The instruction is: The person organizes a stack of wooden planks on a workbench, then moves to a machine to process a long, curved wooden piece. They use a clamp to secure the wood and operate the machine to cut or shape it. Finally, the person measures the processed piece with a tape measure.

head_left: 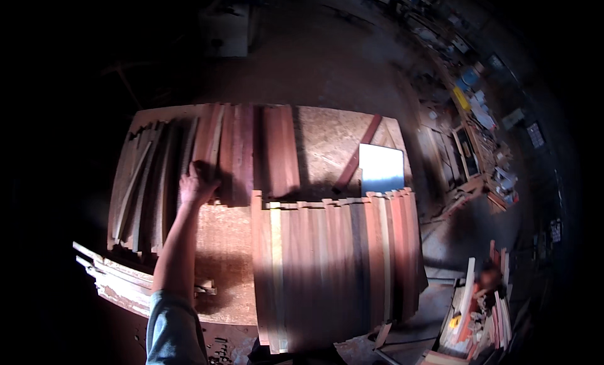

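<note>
My left hand (199, 183) reaches forward over the table, its fingers bent around the near part of a wooden strip (207, 135). That strip lies among several reddish-brown wooden strips (238, 151) set side by side, running away from me. Just left of the hand is a looser group of darker, thinner strips (165, 176), some lying askew. Nearer to me on the right, a broad row of strips (324, 264) in brown, red and pale yellow lies edge to edge, with uneven far ends. My right hand is out of view.
A board-topped table (229, 239) carries the wood. Beyond the broad row are a bright white rectangular sheet (382, 168) and a slanted reddish strip (358, 154). Offcuts fill a bin (475, 321) at the lower right. Cluttered benches (478, 126) line the right side.
</note>
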The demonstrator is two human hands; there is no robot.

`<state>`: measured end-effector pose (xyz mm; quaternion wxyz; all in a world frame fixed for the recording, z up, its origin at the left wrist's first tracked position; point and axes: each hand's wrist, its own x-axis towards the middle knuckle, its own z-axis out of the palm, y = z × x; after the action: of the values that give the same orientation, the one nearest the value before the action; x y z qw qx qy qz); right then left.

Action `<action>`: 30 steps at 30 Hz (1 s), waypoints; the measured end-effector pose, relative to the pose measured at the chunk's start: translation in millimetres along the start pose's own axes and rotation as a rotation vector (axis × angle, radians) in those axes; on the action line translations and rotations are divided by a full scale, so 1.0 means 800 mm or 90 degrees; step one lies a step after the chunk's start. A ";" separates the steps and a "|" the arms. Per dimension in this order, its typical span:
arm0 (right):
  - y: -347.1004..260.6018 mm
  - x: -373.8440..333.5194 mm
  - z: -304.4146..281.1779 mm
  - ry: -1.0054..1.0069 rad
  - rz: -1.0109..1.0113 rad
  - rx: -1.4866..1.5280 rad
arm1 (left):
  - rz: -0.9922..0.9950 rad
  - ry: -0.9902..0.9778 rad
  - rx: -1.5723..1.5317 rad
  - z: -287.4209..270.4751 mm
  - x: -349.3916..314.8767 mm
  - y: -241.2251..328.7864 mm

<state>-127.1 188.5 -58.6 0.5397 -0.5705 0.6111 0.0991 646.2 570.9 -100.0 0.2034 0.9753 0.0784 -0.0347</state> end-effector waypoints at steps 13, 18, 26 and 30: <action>-0.052 -0.014 -0.017 0.027 0.073 0.032 | 0.114 0.062 -0.179 -0.008 0.007 -0.011; -0.105 0.016 -0.073 0.111 -0.042 0.185 | -0.045 -0.189 -0.718 -0.036 0.026 -0.103; -0.403 -0.005 0.013 0.195 -0.569 -0.331 | 0.063 -0.099 -0.788 -0.156 -0.223 0.040; -0.482 0.021 0.082 0.145 -0.583 -0.504 | 0.063 -0.097 -0.742 -0.168 -0.336 0.083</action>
<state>223.2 99.7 92.9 0.2062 -0.9390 0.2747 0.0153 397.5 527.1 75.4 0.7121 0.7001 0.0243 -0.0468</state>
